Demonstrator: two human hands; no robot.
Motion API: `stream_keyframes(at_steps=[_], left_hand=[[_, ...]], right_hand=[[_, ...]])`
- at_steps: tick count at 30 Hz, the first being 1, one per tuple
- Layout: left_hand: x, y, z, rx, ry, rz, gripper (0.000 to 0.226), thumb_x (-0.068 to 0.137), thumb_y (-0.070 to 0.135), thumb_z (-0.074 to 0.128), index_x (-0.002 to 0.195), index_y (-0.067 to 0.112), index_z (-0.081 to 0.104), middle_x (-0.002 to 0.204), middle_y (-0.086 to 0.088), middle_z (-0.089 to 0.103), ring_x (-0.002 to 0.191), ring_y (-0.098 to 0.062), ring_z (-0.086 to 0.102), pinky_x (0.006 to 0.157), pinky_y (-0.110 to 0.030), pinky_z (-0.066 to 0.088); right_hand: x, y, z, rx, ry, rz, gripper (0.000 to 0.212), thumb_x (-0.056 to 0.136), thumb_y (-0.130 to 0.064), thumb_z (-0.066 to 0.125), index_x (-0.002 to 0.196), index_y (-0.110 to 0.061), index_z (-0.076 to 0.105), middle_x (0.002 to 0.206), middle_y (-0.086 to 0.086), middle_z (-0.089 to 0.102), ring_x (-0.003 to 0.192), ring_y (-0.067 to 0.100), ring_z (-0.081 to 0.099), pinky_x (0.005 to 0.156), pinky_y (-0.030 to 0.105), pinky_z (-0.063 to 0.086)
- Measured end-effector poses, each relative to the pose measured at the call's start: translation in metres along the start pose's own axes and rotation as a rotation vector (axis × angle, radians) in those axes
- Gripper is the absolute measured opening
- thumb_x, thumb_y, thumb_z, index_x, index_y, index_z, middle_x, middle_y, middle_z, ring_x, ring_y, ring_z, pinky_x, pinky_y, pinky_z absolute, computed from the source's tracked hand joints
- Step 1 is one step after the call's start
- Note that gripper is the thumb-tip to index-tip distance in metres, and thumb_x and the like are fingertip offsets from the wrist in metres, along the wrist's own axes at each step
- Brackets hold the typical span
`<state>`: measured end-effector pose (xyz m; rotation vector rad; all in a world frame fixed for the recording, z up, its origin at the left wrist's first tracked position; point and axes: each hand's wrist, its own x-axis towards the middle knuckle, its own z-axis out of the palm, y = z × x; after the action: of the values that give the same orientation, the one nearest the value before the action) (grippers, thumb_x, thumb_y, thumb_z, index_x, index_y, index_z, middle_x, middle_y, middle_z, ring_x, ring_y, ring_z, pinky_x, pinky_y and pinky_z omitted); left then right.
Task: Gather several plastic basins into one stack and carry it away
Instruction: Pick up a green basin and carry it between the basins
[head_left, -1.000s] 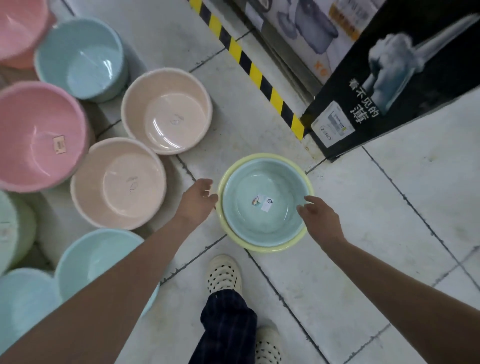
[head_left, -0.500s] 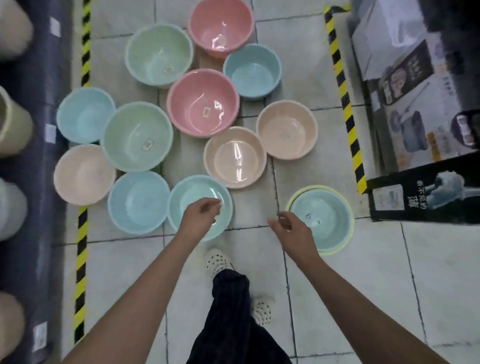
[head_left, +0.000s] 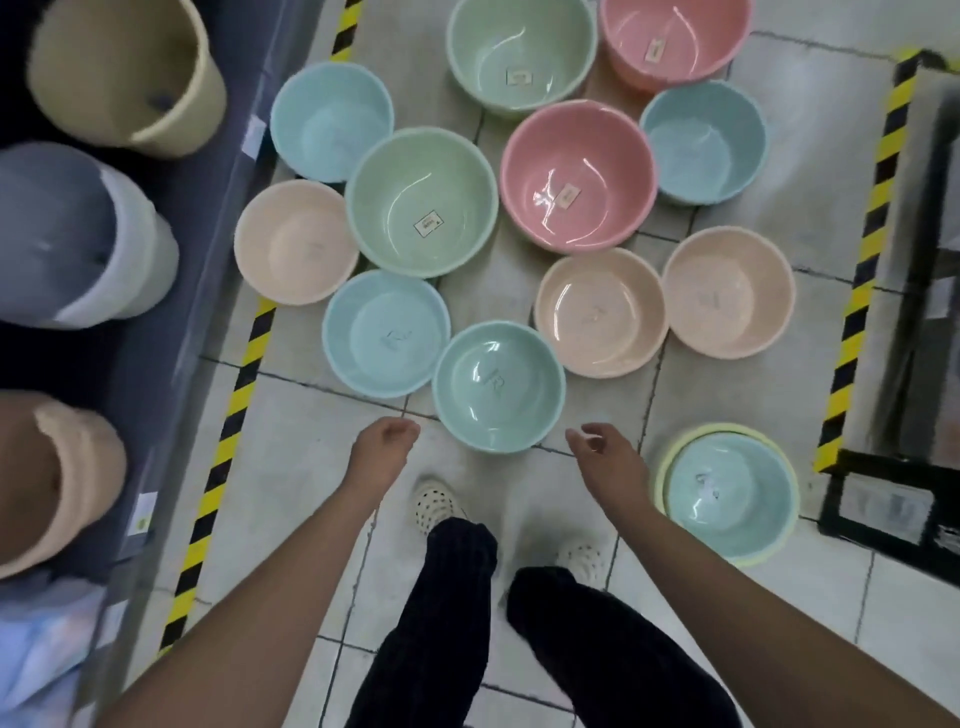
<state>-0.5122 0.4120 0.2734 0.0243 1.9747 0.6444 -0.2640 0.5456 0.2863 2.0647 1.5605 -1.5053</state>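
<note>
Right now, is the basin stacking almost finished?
No, it has only begun. Done: one blue basin sits nested in a yellow basin at the right. In hand: nothing; the left hand and right hand are empty, either side of the nearest teal basin. Left: that one and ten more single basins spread on the floor, then carrying the stack off.
</note>
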Motion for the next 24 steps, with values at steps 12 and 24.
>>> stream_keyframes(at_steps=[12, 24], left_hand=[[0.160, -0.073, 0.071, -0.253, 0.162, -0.187, 0.030, 0.088, 0.032, 0.067, 0.112, 0.015, 0.064, 0.122, -0.009, 0.063, 0.109, -0.024, 0.060, 0.101, -0.044, 0.049], [0.306, -0.138, 0.146, -0.306, 0.150, -0.253, 0.047, 0.084, 0.033, 0.073, 0.123, 0.010, 0.060, 0.119, -0.007, 0.063, 0.111, -0.029, 0.061, 0.098, -0.038, 0.049]], right_hand=[[0.180, 0.038, 0.072, -0.185, -0.003, 0.045, 0.055, 0.093, -0.051, 0.056, 0.136, -0.018, 0.052, 0.128, 0.009, 0.064, 0.112, 0.028, 0.062, 0.090, 0.032, 0.046], [0.332, 0.106, 0.148, -0.166, -0.010, 0.200, 0.062, 0.090, -0.046, 0.062, 0.138, -0.010, 0.048, 0.127, 0.015, 0.062, 0.111, 0.035, 0.062, 0.095, 0.039, 0.051]])
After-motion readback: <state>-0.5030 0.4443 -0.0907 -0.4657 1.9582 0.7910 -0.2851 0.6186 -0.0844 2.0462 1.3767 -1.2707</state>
